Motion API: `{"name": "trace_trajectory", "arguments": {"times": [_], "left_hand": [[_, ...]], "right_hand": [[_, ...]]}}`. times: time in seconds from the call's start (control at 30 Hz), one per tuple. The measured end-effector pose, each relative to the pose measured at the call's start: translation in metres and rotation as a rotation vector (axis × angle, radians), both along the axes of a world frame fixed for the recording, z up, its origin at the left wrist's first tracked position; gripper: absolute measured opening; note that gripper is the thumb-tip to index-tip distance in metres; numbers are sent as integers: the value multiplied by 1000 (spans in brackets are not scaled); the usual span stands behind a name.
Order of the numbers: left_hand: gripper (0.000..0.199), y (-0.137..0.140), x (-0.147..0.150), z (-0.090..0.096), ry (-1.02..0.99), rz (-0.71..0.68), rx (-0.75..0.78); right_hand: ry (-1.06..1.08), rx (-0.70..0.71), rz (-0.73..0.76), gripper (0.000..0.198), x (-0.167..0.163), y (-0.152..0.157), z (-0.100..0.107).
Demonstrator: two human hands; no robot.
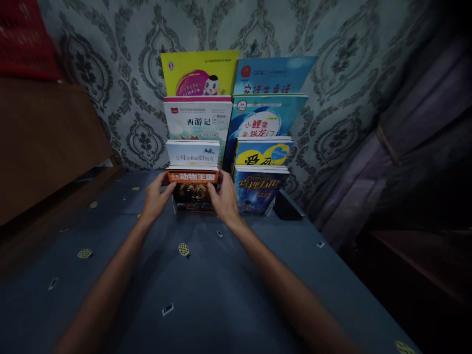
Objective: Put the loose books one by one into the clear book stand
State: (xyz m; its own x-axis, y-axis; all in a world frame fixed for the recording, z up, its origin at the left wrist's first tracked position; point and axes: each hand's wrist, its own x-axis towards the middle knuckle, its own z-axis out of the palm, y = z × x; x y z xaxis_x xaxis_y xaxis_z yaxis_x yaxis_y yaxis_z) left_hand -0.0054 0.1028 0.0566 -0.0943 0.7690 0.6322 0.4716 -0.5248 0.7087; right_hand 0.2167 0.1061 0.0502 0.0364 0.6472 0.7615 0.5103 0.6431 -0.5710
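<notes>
An upright book with a lion on its cover and an orange title band (193, 191) stands at the front left of a tiered group of books. My left hand (157, 194) grips its left edge, thumb on the front cover. On the opposite edge, my right hand (224, 195) holds it the same way, fingers behind. Just behind rises a pale blue-white book (193, 153), then a white book with a mountain scene (197, 120) and a yellow book (201, 73). Beside my right hand stands a dark blue book with gold lettering (260, 191).
Behind the dark blue book are a yellow-and-blue book (263, 153) and taller blue books (271, 115). A dark flat object (287, 206) lies at their right. The blue patterned cloth (206, 285) meets a wallpapered wall (140, 98); a curtain (354, 142) hangs right, a brown wooden panel (44, 147) stands left.
</notes>
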Motion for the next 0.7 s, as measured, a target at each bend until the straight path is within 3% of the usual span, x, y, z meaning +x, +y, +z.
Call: {"name": "trace_trajectory", "arguments": {"times": [0.27, 0.7], "left_hand": [[42, -3, 4, 0, 19, 28, -6], [37, -6, 12, -2, -13, 103, 29]], "right_hand": [[-45, -66, -64, 41, -2, -1, 7], [-48, -69, -14, 39, 4, -1, 14]]}}
